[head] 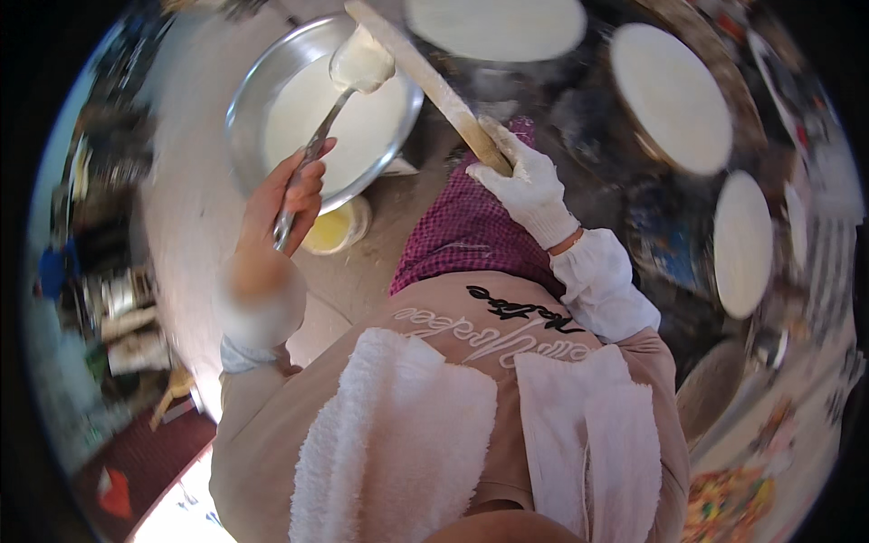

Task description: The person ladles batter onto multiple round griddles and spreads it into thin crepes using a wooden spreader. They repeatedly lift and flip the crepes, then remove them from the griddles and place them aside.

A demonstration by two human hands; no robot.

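In my bare left hand (292,193) is the handle of a metal ladle (316,142). Thick white batter-like liquid coats the ladle's bowl, which is above a large stainless steel basin (248,115). More of the white liquid (319,102) fills much of that basin. My right hand (526,180), in a white knit glove, grips the lower end of a long flat wooden stick (434,88). White residue covers much of the stick, and its far tip reaches close to the ladle's bowl.
Round white surfaces stand ahead (499,27), ahead right (669,98) and at right (743,244), over dark equipment. A tub with yellow contents (336,227) is below the basin. A magenta checked cloth (468,224) covers my lower body; a white towel (400,407) hangs over my chest.
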